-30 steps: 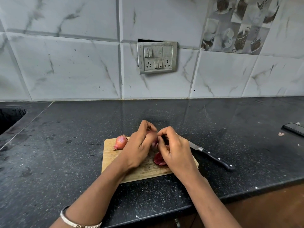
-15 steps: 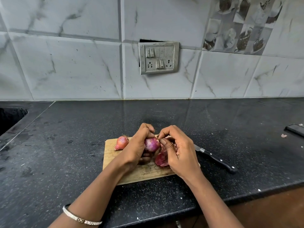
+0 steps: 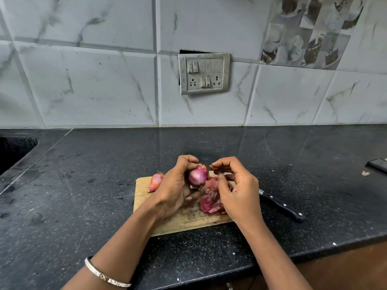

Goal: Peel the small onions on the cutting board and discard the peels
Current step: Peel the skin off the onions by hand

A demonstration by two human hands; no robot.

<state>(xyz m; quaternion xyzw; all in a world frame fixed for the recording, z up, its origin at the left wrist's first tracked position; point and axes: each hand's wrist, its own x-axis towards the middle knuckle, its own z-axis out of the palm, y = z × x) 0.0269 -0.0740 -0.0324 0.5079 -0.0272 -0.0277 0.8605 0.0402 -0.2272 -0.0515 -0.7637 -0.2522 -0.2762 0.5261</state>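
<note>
Onion (image 3: pixel 198 174), peeled to a glossy purple, sits in the grip of the left hand (image 3: pixel 178 191), whose fingers curl round it above the far part of the wooden cutting board (image 3: pixel 144 197). Just right of it is the right hand (image 3: pixel 237 193), fingers curled and fingertips close to the onion's top; whether that grip pinches a shred of skin cannot be told. Reddish peels (image 3: pixel 210 203) lie heaped on the board between the hands. A second onion (image 3: pixel 156 182), unpeeled, rests at the board's far left corner. A black-handled knife (image 3: pixel 281 205) lies on the dark surface (image 3: pixel 83 185) just right of the board, its blade hidden behind the right hand.
</note>
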